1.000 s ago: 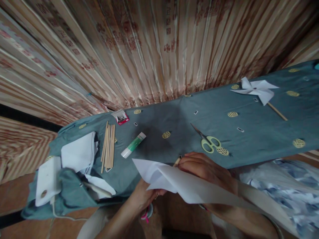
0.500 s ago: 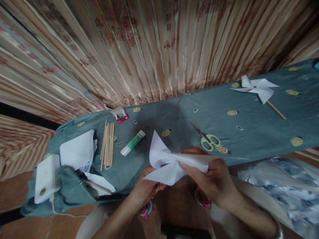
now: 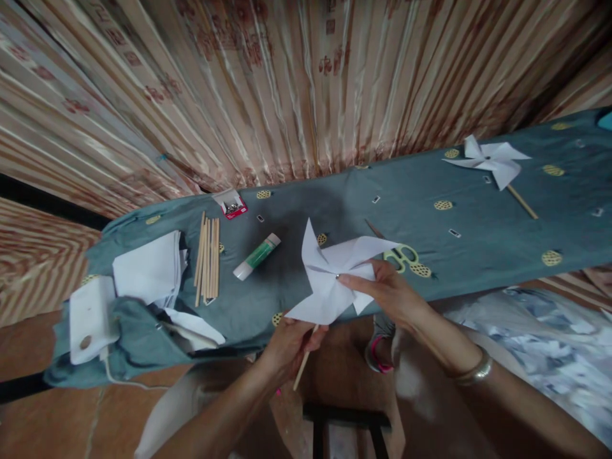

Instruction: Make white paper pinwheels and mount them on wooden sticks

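A pinwheel [image 3: 327, 296] is being held — stick [image 3: 300, 375] by left hand [image 3: 289, 347], paper [image 3: 356, 250] by right hand [image 3: 392, 292] — while metal pieces [image 3: 233, 208] are being held in a far-left open box [image 3: 238, 215].

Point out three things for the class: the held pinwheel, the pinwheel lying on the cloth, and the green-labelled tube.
Held pinwheel [image 3: 327, 288]: head view, paper near its centre.
Lying pinwheel [image 3: 496, 160]: head view, paper beside its centre.
Green-labelled tube [image 3: 257, 256]: head view, middle of its label.

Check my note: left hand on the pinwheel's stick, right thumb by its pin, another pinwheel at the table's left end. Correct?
No: the head view shows the other pinwheel toward the right end. The rest holds: left hand on the stick, right thumb by the pin.
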A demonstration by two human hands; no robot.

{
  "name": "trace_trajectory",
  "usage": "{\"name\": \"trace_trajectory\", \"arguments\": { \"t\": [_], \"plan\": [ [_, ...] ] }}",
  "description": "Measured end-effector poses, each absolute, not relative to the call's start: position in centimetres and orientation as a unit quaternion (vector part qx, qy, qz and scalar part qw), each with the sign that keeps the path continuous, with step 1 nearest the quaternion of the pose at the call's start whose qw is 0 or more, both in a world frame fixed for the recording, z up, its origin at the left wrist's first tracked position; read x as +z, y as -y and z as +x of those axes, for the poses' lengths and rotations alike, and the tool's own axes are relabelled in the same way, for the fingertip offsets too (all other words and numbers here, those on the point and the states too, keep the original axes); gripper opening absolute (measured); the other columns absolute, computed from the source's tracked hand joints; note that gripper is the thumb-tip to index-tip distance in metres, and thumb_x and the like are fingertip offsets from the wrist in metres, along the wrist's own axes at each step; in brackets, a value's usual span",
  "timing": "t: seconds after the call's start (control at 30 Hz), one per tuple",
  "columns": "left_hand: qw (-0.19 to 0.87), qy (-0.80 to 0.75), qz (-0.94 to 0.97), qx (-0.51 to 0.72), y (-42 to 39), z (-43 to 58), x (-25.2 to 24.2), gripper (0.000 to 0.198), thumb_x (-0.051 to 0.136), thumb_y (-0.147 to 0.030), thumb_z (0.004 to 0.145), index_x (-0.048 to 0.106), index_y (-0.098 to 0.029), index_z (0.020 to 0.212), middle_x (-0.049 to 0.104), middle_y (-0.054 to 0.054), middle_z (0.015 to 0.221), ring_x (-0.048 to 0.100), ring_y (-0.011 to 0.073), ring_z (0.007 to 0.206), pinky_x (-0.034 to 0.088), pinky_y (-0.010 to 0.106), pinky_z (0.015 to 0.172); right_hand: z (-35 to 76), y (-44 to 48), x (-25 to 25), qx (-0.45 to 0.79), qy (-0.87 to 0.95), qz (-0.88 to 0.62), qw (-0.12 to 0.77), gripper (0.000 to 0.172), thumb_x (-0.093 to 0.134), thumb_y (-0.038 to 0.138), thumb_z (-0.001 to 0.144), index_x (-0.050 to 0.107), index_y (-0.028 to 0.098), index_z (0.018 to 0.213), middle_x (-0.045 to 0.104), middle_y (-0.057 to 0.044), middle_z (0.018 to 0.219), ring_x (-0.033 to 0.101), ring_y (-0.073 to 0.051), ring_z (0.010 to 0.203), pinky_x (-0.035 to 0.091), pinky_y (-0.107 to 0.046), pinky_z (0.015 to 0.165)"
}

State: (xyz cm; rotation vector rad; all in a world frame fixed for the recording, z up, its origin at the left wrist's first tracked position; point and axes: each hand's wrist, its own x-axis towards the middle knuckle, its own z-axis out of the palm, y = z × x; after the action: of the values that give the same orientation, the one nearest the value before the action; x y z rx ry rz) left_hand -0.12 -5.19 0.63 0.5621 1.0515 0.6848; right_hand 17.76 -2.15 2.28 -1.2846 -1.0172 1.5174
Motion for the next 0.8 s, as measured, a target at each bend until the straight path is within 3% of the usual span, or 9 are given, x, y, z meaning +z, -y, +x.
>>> {"name": "trace_trajectory", "arguments": {
  "t": [0.27,0.47,0.8],
  "plan": [
    [0.801,-0.475,0.208,0.298,7.3,-1.5,-0.2,0.040,0.081,-0.046,0.058,0.063,-0.010,0.059,0.040,-0.006,0.043,0.025,0.0018,0.040,0.015,0.019,0.040,18.4,1.1,1.7,0.589,0.555,-0.520,0.273,0.023,0.071,0.033,0.071,0.070,0.015,0.085,0.074,-0.003,0.079,0.065,-0.016,0.067,0.050,-0.025,0.060],
    [0.812,-0.486,0.159,0.283,8.3,-2.2,-1.4,0.045,0.088,-0.044,0.053,0.072,-0.008,0.075,0.050,-0.004,0.052,0.036,0.0024,0.044,0.026,0.016,0.040,17.9,-0.5,1.3,0.518,0.667,-0.517,0.136,0.023,0.067,0.027,0.073,0.072,0.013,0.091,0.075,-0.005,0.088,0.067,-0.019,0.078,0.049,-0.027,0.068],
    [0.819,-0.476,0.160,0.276,9.1,-2.2,-3.5,0.050,0.089,-0.051,0.048,0.071,-0.010,0.070,0.055,-0.002,0.054,0.050,0.0056,0.046,0.043,0.017,0.045,16.1,-2.8,2.9,0.385,0.769,-0.503,-0.082,0.025,0.072,0.023,0.069,0.075,0.015,0.092,0.075,-0.008,0.094,0.068,-0.024,0.088,0.047,-0.028,0.073]
  ]
}}
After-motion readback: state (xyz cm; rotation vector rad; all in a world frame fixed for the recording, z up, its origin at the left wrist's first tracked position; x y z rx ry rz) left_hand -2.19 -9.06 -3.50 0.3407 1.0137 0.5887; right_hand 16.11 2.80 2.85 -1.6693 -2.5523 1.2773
